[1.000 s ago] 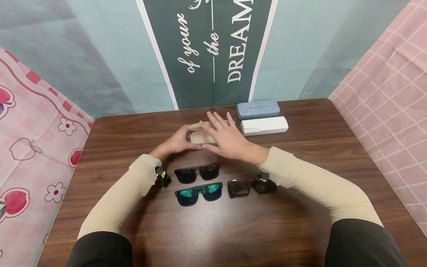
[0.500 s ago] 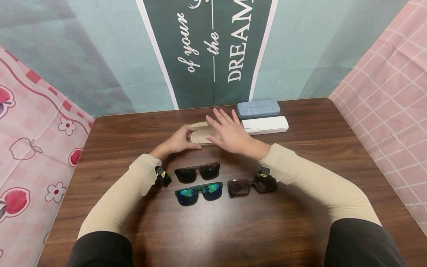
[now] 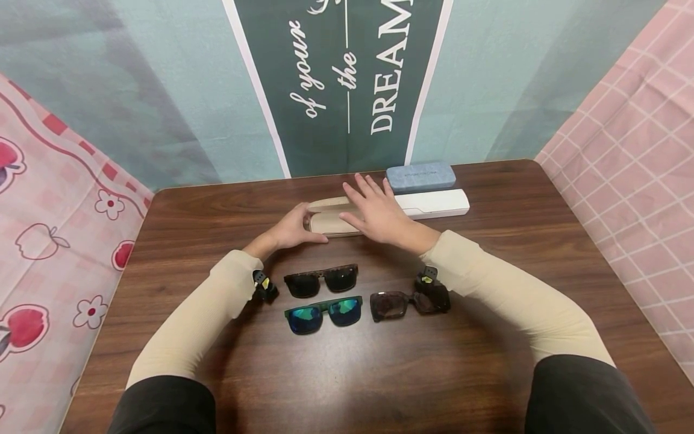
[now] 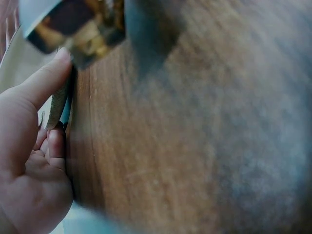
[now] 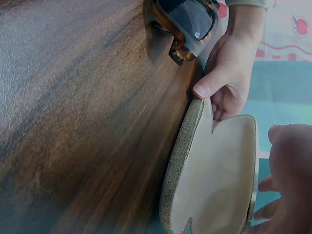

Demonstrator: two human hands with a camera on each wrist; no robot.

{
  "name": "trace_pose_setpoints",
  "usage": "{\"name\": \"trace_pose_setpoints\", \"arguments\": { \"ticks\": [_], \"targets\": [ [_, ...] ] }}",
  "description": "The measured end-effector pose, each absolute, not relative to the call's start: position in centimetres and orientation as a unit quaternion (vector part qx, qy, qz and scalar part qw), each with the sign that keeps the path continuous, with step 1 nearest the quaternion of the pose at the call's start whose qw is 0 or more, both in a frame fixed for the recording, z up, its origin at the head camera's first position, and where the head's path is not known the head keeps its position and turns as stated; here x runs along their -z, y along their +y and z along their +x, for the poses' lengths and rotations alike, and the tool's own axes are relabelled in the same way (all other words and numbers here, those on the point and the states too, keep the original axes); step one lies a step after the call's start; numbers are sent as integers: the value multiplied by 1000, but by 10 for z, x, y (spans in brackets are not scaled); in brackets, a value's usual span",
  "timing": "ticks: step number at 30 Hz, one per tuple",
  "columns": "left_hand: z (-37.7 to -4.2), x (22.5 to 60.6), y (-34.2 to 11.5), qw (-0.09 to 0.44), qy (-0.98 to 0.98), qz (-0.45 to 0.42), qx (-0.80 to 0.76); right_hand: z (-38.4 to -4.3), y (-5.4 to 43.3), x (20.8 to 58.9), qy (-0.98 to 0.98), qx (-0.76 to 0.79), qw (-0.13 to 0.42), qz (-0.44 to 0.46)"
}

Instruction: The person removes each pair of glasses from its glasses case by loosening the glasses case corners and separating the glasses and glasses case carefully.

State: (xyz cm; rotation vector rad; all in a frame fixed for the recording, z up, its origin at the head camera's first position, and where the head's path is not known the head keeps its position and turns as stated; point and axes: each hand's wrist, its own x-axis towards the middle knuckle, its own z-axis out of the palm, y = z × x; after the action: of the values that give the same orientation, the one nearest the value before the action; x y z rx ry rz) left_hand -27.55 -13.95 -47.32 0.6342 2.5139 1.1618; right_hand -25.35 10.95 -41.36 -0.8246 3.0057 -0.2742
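An eyeglass case (image 3: 328,223) with beige lining lies with its lid raised at the back of the table. My left hand (image 3: 286,231) grips its left end, thumb at the front rim and fingers round the end. In the right wrist view, the case (image 5: 219,180) shows a woven grey-brown outer side and a bare lining. My right hand (image 3: 379,212) hovers over the right part, fingers spread and nearly straight, overlapping the case in the head view. That end is hidden behind it. Tortoiseshell sunglasses (image 3: 306,284) lie just in front of the case.
Sunglasses with blue-green mirrored lenses (image 3: 344,311) and dark brown sunglasses (image 3: 388,305) lie nearer the person, the latter partly under the right wrist camera. A white case (image 3: 436,204) and a blue case (image 3: 422,176) stand shut beyond the right hand. Cloths hang round the table.
My right hand has slid to the right and slightly away from the person, uncovering more of the beige lining. My left hand has stayed on the case's left end.
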Motion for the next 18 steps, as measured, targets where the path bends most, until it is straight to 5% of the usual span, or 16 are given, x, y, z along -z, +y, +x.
{"name": "trace_pose_setpoints", "arguments": {
  "ticks": [18],
  "targets": [
    [-276,473,-138,151,875,218,-405,-264,117,422,959,188,26,-210]
  ]
}}
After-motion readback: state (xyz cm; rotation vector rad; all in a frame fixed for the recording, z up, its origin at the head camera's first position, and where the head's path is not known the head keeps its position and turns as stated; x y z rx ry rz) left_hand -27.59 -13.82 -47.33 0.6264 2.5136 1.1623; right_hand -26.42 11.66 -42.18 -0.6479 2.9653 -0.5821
